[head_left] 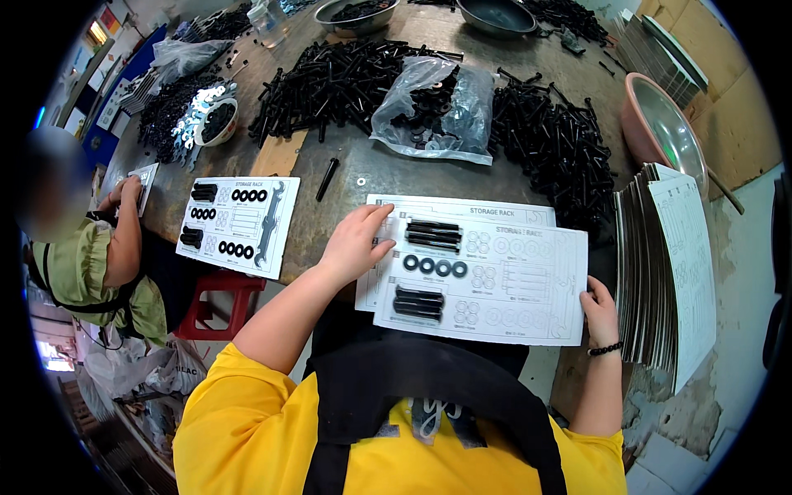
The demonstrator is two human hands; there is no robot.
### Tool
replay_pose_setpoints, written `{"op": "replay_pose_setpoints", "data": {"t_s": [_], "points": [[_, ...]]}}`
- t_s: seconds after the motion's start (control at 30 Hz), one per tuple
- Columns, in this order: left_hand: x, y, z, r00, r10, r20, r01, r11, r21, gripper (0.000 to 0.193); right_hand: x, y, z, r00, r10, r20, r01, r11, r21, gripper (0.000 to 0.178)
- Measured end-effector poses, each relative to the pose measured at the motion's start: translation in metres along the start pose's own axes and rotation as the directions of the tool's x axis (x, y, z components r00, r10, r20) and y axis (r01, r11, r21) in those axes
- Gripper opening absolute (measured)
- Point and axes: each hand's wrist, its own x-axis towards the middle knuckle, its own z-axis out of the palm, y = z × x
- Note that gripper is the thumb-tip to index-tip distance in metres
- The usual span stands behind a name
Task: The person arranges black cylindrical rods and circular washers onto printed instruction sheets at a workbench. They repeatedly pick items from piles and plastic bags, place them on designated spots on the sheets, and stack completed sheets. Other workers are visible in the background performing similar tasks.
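Observation:
Two overlapping white printed cards lie before me, partly over the table's near edge. The front card (528,323) bears two bundles of black bolts (433,235) and a row of black washers (435,266); its right part shows only printed outlines. Behind it, the back card (487,209) shows along its top and left margins. My left hand (356,242) is at the left edges of the cards, thumb and index finger apart on top, other fingers largely hidden. The right edge of the front card sits in my right hand (601,313), with a dark beaded bracelet at the wrist.
A filled card (285,216) with a wrench lies left. Beyond are a loose bolt (327,179), black bolt heaps (330,87) and a clear plastic bag (437,111). Stacked cards (681,264) stand right, near a pink-rimmed basin (635,107). A co-worker (115,256) sits far left.

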Motion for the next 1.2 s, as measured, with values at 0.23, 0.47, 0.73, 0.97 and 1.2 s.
{"op": "replay_pose_setpoints", "data": {"t_s": [0.23,0.47,0.73,0.97,1.2], "points": [[0.002,-0.008,0.005,0.999,0.041,-0.021,-0.041,0.999,0.017,0.053,-0.012,0.017,-0.016,0.997,0.037,-0.074,-0.031,0.996,0.083,0.037],[0.041,0.037,0.025,0.917,0.387,0.092,-0.392,0.919,0.034,0.053,-0.011,0.032,-0.017,0.997,0.018,-0.069,-0.009,0.992,0.124,0.036],[0.049,0.038,0.040,0.865,0.481,0.141,-0.498,0.858,0.127,0.037,-0.007,0.038,-0.019,0.998,0.022,-0.058,-0.017,0.997,0.081,0.036],[0.037,-0.016,0.009,0.954,0.288,0.087,-0.299,0.942,0.154,0.039,-0.006,0.037,-0.019,0.997,0.036,-0.073,-0.032,0.998,0.055,0.036],[0.034,-0.016,0.007,0.968,0.244,0.064,-0.251,0.955,0.160,0.041,-0.011,0.036,-0.026,0.997,0.051,-0.055,-0.049,0.998,0.034,0.038]]}}
